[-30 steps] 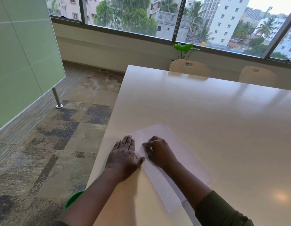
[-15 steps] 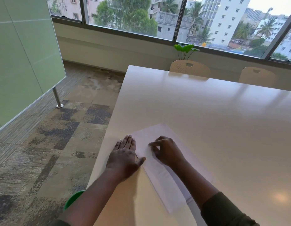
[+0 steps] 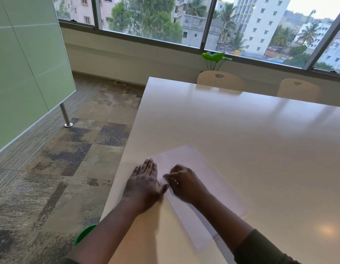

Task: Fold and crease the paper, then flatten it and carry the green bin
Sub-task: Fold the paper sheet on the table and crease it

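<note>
A white sheet of paper lies on the near left part of the pale table, with a long folded strip running toward me. My left hand rests flat, palm down, at the sheet's left edge, its thumb on the fold. My right hand is curled right beside it, fingertips pinching a small pale bit of the folded edge. A curved piece of the green bin shows on the floor below the table's left edge; my left forearm hides the rest.
Two beige chairs stand at the table's far side, with a green plant behind them under the windows. A frosted glass panel on a metal post stands at the left over patterned carpet.
My right hand slid out to the right along the fold, then came back toward my left thumb. My left hand stayed in place.
</note>
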Action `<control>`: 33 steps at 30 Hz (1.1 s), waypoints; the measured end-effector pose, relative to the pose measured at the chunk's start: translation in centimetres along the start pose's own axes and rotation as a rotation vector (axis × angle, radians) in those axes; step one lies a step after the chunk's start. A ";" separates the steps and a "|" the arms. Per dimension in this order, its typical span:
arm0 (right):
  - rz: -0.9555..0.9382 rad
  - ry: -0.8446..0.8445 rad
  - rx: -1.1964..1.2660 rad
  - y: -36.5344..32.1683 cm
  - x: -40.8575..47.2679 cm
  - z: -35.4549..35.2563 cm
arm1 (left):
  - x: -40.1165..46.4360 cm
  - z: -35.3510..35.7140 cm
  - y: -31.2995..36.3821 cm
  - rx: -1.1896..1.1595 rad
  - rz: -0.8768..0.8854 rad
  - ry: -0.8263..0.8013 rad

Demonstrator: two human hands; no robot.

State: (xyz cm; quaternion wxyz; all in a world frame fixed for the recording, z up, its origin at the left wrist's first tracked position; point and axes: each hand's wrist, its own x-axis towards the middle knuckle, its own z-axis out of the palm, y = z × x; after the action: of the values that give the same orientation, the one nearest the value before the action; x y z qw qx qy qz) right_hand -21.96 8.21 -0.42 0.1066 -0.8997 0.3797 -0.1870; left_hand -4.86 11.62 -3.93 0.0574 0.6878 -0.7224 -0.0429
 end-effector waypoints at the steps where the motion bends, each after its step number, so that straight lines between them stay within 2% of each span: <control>1: 0.000 -0.008 0.013 0.3 -0.1 -0.3 | 0.0 0.0 0.0 0.004 -0.001 0.002; 5: 0.134 0.105 -0.086 1.9 0.2 -0.7 | 0.3 0.2 0.1 0.009 -0.011 0.018; 7: 0.075 0.078 -0.105 0.9 0.2 0.2 | 0.3 0.2 0.0 0.004 -0.008 0.015; 10: 0.022 0.008 -0.002 0.3 -0.6 -0.1 | 0.1 0.2 0.0 0.002 -0.005 0.007; 14: 0.165 0.117 -0.048 2.2 -0.7 -1.4 | 0.1 0.2 0.0 -0.010 -0.005 0.024; 16: 0.112 0.112 -0.066 1.3 -0.6 -0.8 | 0.1 0.2 0.0 -0.016 -0.004 0.023; 19: 0.005 0.011 0.003 0.1 -1.4 -0.6 | 0.1 0.3 0.0 -0.017 -0.001 0.027; 24: 0.190 0.135 -0.080 2.7 -1.0 -1.1 | 0.2 0.6 -0.2 -0.026 0.000 0.032; 29: 0.038 -0.009 0.008 1.0 -2.0 -0.6 | 0.1 0.4 -0.2 -0.023 0.005 0.030; 31: 0.113 -0.001 -0.015 2.5 -2.1 -1.7 | 0.2 0.4 -0.1 -0.029 0.005 0.030; 33: 0.225 0.088 -0.071 4.1 -1.7 -2.0 | 0.3 0.5 -0.3 -0.034 -0.001 0.028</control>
State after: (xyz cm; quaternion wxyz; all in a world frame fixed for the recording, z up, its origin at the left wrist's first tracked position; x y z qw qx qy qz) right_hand -26.56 6.49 -0.37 0.0782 -0.8455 0.4891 -0.1995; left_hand -4.69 11.31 -4.44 0.0790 0.6877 -0.7202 -0.0458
